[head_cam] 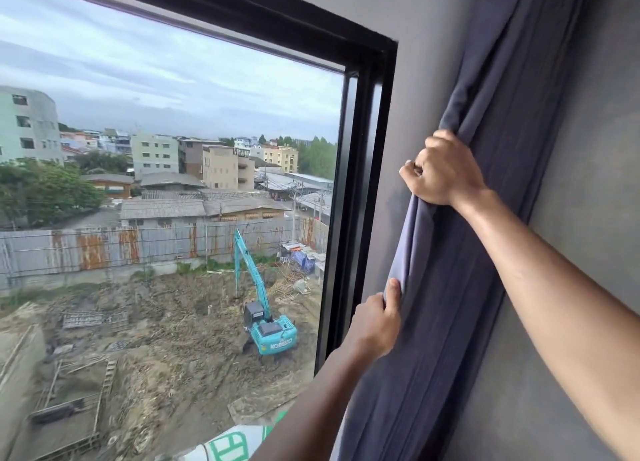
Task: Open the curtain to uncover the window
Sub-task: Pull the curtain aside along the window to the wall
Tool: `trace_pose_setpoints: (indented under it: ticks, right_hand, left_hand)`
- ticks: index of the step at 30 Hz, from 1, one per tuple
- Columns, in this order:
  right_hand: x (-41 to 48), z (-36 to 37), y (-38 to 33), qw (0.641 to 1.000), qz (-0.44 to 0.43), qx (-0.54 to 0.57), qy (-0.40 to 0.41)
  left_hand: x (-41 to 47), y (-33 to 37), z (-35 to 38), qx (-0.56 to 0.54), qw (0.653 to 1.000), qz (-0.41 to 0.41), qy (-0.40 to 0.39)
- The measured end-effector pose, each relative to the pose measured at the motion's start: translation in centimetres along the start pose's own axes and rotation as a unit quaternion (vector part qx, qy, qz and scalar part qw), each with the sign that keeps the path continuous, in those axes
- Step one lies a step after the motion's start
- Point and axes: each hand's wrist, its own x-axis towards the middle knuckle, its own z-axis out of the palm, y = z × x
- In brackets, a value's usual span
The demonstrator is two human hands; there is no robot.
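A blue-grey curtain (460,270) hangs bunched in folds against the wall to the right of the window (173,148). The glass is bare, with sky, buildings and a building site showing through. My right hand (446,169) is clenched around the curtain's gathered edge at mid height. Lower down, my left hand (375,325) pinches the same edge between thumb and fingers, just right of the black window frame (349,218). Both forearms reach up from the lower right.
A grey wall strip (422,62) lies between the frame and the curtain. A darker grey wall (588,148) runs along the right side, behind the curtain and my right arm.
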Motion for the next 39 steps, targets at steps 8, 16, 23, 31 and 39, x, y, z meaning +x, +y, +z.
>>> trace_pose_setpoints:
  ticks: [8,16,23,31,39]
  right_hand:
    - [-0.2,-2.5,-3.4,0.995,-0.037,-0.058,-0.067]
    - [0.1,-4.6,-8.9,0.986,-0.110,-0.062,-0.105]
    - [-0.9,-6.1,-13.4,0.981,-0.133,-0.101,-0.097]
    - [-2.0,-7.8,-15.0,0.983,-0.115,-0.104,-0.102]
    - [-6.2,-7.9,-18.5,0.982,0.016,0.000,-0.188]
  left_hand:
    - [-3.5,-3.7,-2.4,-0.032,0.998,0.053,0.019]
    - [-5.8,-5.0,-6.6,-0.012,1.000,0.001,-0.021]
    - [-8.2,-6.7,-11.9,0.043,0.998,-0.035,-0.020]
    - [-9.4,-8.6,-19.2,0.124,0.992,0.008,0.023]
    - [-11.0,-8.4,-22.8,0.233,0.967,0.095,0.041]
